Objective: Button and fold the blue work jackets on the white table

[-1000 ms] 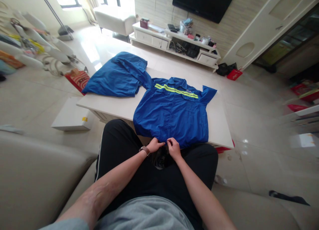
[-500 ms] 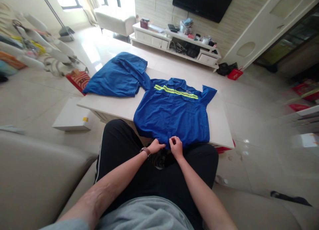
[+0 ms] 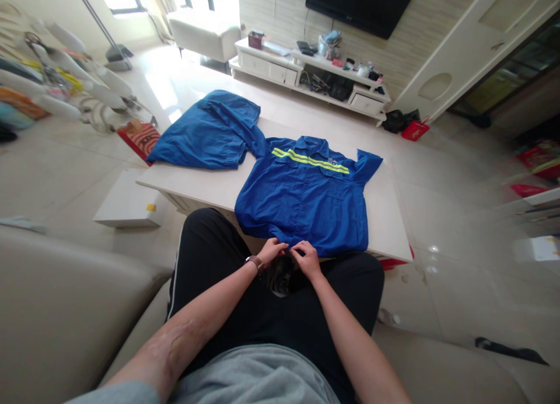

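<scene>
A blue work jacket point(image 3: 301, 199) with a yellow-green reflective stripe lies front up on the white table point(image 3: 205, 185), its collar away from me and its hem hanging at the near edge. At the middle of that hem my left hand point(image 3: 272, 251) pinches the cloth by the front placket. Close beside it, my right hand point(image 3: 307, 258) also has thumb and fingers closed on the hem, fingertips nearly meeting the left ones. A second blue garment point(image 3: 205, 129) lies spread at the table's far left, touching the jacket's sleeve.
Below the table's left end stands a white box point(image 3: 129, 199), with a red paper bag point(image 3: 140, 136) behind it. A TV cabinet point(image 3: 262, 68) lines the far wall. My knees are against the near table edge, and a sofa point(image 3: 65, 310) is under me.
Both hands have come closer together at the hem. My left hand has risen slightly, and the hem's middle is lifted and bunched between the fingers.
</scene>
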{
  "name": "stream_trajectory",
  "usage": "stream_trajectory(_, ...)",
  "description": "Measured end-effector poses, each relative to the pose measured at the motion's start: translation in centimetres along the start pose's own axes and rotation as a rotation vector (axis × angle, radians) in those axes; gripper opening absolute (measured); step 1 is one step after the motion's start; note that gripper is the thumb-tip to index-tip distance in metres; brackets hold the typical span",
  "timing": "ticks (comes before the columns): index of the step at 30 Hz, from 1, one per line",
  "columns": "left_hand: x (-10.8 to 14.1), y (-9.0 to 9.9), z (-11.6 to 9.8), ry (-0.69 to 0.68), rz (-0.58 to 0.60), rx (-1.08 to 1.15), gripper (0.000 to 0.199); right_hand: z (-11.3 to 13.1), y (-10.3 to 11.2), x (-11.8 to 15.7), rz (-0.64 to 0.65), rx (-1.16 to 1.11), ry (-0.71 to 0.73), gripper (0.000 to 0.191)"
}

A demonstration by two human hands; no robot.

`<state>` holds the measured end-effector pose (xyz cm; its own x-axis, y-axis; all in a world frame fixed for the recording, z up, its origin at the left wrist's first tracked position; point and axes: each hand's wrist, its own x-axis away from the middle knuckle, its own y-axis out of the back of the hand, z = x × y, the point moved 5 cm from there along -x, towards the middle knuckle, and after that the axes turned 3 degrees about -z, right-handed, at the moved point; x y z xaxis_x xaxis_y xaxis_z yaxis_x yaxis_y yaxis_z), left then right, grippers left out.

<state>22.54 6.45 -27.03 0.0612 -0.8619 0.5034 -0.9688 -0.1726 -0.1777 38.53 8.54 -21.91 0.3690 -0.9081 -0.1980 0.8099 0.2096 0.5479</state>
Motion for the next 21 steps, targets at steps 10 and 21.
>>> stream_trajectory(10,0.37,-0.40,0.03,-0.017,0.096,-0.032,0.038,-0.79,0.45,0.07,-0.100,-0.042,-0.136,0.023)
stream_trajectory(21,0.27,-0.40,-0.42,-0.117,0.133,-0.124,0.042,-0.94,0.09,0.19,-0.099,-0.024,-0.186,0.029)
